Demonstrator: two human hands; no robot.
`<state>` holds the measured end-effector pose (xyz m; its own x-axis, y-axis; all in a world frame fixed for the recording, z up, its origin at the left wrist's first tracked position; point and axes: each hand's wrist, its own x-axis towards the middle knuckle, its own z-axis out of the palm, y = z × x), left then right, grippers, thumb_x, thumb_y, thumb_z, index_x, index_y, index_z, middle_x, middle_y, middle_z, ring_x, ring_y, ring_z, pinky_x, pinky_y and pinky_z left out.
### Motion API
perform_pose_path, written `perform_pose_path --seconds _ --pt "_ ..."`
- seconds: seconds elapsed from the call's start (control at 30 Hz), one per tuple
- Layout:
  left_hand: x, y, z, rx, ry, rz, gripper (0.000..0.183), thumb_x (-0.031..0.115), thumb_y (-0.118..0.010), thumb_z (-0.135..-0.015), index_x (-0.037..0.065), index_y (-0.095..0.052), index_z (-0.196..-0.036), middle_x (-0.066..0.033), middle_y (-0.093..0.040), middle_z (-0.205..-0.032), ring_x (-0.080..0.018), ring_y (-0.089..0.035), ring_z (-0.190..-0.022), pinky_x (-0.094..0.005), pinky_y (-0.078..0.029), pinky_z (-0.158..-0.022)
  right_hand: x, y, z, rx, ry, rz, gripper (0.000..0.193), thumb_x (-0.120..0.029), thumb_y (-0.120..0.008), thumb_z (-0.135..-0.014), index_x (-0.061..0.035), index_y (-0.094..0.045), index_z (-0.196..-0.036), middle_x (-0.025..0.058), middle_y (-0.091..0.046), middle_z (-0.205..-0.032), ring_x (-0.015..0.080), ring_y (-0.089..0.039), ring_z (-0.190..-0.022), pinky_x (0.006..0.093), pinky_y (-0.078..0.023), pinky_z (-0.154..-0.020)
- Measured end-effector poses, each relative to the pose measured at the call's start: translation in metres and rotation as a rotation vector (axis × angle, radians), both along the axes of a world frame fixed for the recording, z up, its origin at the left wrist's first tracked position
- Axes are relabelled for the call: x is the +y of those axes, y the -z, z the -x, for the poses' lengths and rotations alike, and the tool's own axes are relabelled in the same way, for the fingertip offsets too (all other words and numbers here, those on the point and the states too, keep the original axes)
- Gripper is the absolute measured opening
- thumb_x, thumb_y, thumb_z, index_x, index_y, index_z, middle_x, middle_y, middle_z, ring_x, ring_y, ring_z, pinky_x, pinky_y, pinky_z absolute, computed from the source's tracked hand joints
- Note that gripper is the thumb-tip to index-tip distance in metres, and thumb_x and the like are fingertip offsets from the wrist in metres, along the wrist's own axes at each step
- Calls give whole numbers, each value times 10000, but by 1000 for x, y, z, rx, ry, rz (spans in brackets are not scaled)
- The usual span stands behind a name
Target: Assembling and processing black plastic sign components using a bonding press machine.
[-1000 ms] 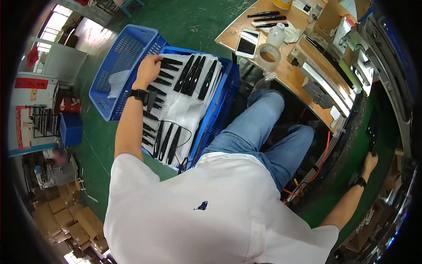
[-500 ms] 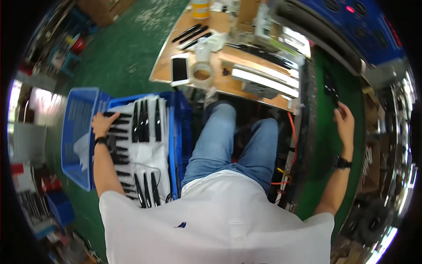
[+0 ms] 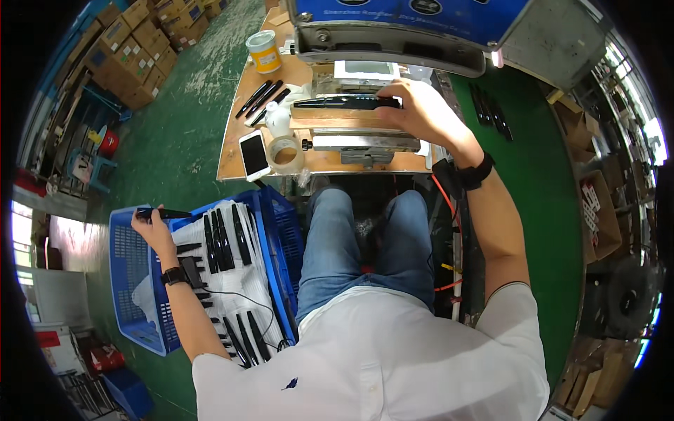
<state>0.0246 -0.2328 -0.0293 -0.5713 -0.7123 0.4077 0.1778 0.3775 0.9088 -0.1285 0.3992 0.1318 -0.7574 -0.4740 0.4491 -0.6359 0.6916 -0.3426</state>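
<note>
Light is glinting along a slender, glossy black piece (image 3: 337, 102) lying on a wooden-faced fixture (image 3: 337, 121), its right end being gripped by the right hand (image 3: 421, 112). The left hand (image 3: 150, 228) is grasping another dark piece (image 3: 174, 214) over a blue crate (image 3: 130, 242). Pale lettering (image 3: 397, 19) and round emblems (image 3: 426, 6) are marking the blue machine (image 3: 491, 17).

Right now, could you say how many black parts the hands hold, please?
2: one black part in the left hand, another in the right hand above the table; more may be hidden.
</note>
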Motion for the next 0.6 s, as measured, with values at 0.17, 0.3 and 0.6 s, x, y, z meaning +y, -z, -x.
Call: perform_pose_path --seconds 0.17,0.3,0.6 --pt "133 -83 59 -34 427 105 556 81 -724 -997 -26 -483 -1487 -142 -648 -1248 -167 -655 -1050 -302 -521 -939 29 -7 -24 179 7 17 343 -248 -826 -922 1 -752 -1147 111 -700 -1023 220 -676 -871 359 -528 -753" --pt "250 -130 91 -82 862 96 445 89 -729 -999 -22 -557 -1394 -95 -692 -1201 -145 -666 -1034 -303 -533 -888 100 14 -56 33 237 183 322 -228 -840 -911 -3 -765 -1128 99 -676 -986 182 -642 -825 304 -507 -731" --pt "381 -167 157 223 979 1160 289 149 -679 -962 -24 -698 -1192 -196 -750 -1093 -380 -703 -989 -458 -532 -937 278 112 -131 -160 840 79 388 -297 -849 -905 35 -767 -1089 117 -680 -926 260 -690 -867 376 -546 -791"
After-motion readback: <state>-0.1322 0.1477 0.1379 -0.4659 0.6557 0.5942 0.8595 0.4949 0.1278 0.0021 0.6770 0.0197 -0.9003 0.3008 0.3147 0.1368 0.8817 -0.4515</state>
